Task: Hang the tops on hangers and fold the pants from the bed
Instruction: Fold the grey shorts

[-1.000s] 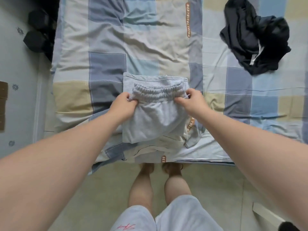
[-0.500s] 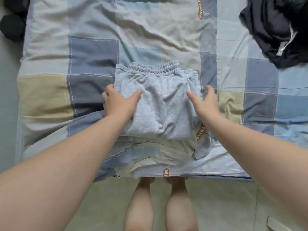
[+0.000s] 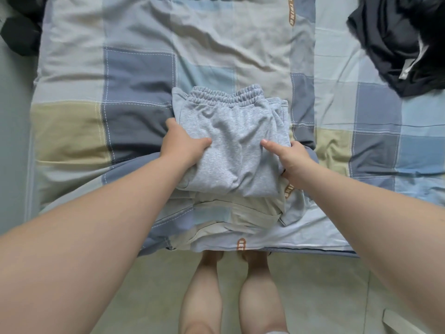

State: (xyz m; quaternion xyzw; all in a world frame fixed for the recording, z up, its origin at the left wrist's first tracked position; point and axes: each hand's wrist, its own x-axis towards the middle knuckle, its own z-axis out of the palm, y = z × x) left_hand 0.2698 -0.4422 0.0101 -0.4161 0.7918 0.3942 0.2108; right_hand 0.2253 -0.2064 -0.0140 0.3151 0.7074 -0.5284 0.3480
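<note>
Now folded: grey pants (image 3: 236, 145), near edge of bed (image 3: 72, 126). Left hand (image 3: 183, 145) and right hand (image 3: 292, 162), formerly at the waistband, grip its sides, thumbs on top; fold judged complete. Dark garment (image 3: 404, 44): far right corner.

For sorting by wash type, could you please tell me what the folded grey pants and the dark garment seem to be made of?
Grey pants: probably a soft matte cotton-type sweat knit, judging by the heathered speckle and gathered elastic waistband. Dark garment: apparently a thinner, smoother black fabric that crumples limply; fibre cannot be told.
</note>
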